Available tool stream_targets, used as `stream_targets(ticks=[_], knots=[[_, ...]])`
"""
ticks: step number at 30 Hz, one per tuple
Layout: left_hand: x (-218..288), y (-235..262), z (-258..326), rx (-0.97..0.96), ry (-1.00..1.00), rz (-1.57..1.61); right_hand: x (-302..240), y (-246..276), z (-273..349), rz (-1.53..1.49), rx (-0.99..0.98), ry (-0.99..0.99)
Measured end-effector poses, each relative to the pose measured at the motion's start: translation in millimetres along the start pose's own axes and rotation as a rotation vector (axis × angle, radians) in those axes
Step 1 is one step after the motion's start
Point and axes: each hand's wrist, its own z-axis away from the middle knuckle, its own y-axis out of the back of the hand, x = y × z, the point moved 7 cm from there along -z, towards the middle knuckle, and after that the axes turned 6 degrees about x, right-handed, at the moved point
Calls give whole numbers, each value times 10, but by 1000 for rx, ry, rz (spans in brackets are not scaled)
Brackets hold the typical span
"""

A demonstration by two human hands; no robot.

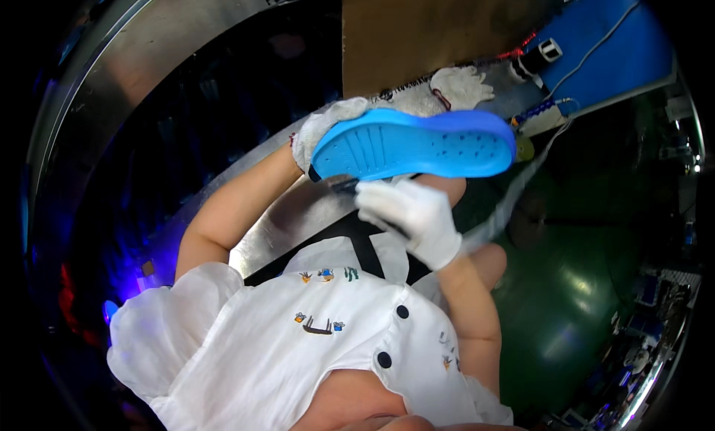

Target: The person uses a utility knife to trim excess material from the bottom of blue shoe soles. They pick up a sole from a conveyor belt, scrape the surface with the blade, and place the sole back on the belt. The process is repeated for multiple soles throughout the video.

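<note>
A bright blue shoe sole (406,144) with a purple-blue rim at its far right end is held up before me. Slanted grooves mark its left part, and small holes dot the right part. My left hand (325,131), in a white knit glove, grips the left end; some of its fingers are hidden behind the sole. Just below the sole is my right hand (413,219), also gloved in white and slightly blurred. Its fingers reach out to the left with a gap below them, and nothing shows in them.
Beyond the sole, a loose white glove (460,87) lies on the metal ledge beside a brown board (424,32). A black-and-white cylindrical thing (538,58) and a thin cable (596,51) are by a blue panel (618,66). Green floor (566,304) shows at right.
</note>
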Motion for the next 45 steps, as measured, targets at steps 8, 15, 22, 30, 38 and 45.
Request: stream_targets(ticks=[8,15,22,30,38,45], knots=[[109,203,-18,-39,155,-475,-118,106,56,166,-20,97],[254,6,-119,-429,-580,-804,-86,338,13,208,47,100],[331,-1,-46,-168,-128,-518,-180,544,-46,284,75,170],[384,-201,159,11,299,-329,-166,702,-6,248,131,185],[554,-248,260,69,224,-352,-141,866,-35,284,184,186],[498,-205,89,121,93,-445,-251,670,-117,108,171,251]])
